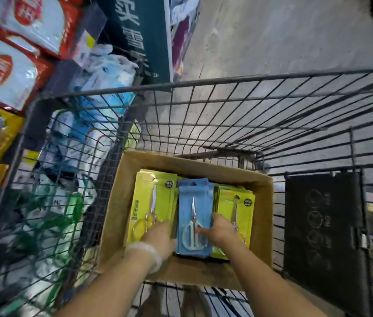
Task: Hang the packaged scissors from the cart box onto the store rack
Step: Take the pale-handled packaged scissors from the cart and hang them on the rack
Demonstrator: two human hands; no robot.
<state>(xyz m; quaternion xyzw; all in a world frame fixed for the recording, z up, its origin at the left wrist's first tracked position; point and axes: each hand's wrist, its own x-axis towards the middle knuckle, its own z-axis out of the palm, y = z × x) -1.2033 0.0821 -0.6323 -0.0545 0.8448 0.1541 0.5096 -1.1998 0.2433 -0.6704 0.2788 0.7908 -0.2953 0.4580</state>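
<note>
Inside the brown cardboard box (pixel 121 197), the left hand (pixel 160 236) at 9 o'clock and right hand (pixel 218 229) at 3 o'clock pinch the blue-carded packaged scissors (pixel 193 203).

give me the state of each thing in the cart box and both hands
cardboard box: open at the top, sitting in the wire cart
blue packs: stacked in the middle, gripped from both sides
left yellow packs: stacked flat, untouched by fingers as far as seen
right yellow packs: stacked flat, partly under the right hand
left hand: holds the blue stack's left edge
right hand: holds its right edge
</note>
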